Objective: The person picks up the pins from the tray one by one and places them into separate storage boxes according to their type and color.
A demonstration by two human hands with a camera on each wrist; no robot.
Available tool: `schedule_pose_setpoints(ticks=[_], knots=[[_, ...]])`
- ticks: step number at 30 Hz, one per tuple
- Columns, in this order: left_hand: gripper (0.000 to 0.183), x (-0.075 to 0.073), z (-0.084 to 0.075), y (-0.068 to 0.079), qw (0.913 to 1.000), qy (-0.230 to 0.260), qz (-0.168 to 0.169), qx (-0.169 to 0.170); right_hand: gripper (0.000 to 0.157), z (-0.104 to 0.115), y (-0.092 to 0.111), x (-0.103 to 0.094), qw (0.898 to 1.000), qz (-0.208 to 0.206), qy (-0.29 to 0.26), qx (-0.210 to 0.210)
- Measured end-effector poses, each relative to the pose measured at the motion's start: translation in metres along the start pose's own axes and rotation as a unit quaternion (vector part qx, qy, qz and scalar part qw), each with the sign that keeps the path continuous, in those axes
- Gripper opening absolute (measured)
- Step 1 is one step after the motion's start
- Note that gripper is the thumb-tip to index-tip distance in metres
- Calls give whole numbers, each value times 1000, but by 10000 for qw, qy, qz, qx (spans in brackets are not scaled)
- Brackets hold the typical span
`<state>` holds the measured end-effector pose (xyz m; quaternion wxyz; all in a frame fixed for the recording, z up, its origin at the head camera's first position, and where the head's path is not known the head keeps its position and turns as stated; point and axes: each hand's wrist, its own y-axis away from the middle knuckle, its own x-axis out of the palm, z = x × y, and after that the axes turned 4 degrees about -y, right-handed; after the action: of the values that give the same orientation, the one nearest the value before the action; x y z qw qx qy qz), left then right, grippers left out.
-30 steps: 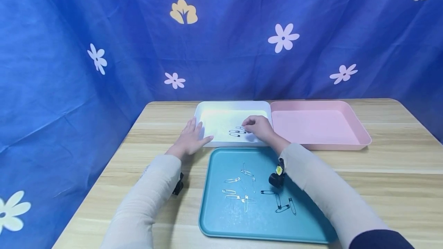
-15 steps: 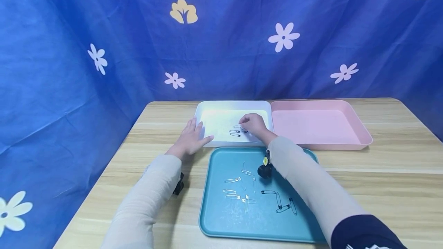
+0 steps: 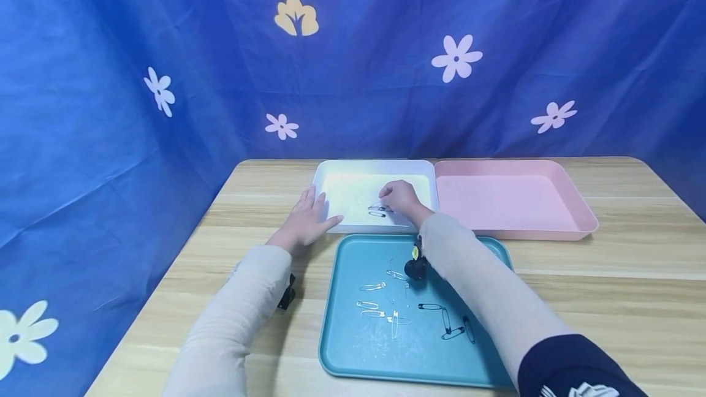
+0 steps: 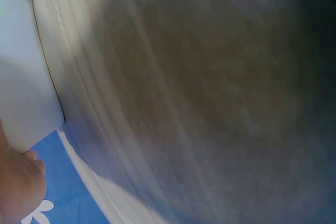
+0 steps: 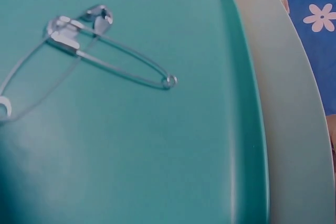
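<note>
My left hand [image 3: 304, 220] lies spread along the left wall of a white tray [image 3: 344, 189], its fingers straight and touching the rim. Inside that tray, my right hand [image 3: 404, 200] pinches a safety pin with thumb and forefinger, close over the tray floor. Other dark safety pins [image 3: 377, 214] lie right by those fingertips, partly covered by them. In the left wrist view, part of a hand [image 4: 21, 184] shows at the tray's corner. Silver safety pins [image 5: 64, 39] appear large in the right wrist view, below the right wrist.
A teal tray [image 3: 353, 357] sits in front of the white one, under the right forearm. On it are several silver safety pins [image 3: 373, 287] at left and several dark pins [image 3: 430, 307] at right. A pink tray [image 3: 507, 201] adjoins the white tray on its right.
My right hand has shifted slightly left within the white tray, and its forearm has swung left over the teal tray. The left hand has stayed at the tray's side.
</note>
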<state>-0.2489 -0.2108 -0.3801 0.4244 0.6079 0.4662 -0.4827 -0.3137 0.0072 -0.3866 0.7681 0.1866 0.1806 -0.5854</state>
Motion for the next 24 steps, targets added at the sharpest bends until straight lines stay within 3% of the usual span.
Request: schedule_pose_setpoints(ticks=[9,17,24], knots=[[87,1,-1,-1,10000,-52,43,16,14,0,-3,1,9982,-188,567,-74],[87,1,-1,-1,10000,-39,82,-25,15,1,-1,0,9985,-274,469,81],[86,1,1,0,10000,0,44,-15,17,1,2,-6,9971,-162,731,-163]])
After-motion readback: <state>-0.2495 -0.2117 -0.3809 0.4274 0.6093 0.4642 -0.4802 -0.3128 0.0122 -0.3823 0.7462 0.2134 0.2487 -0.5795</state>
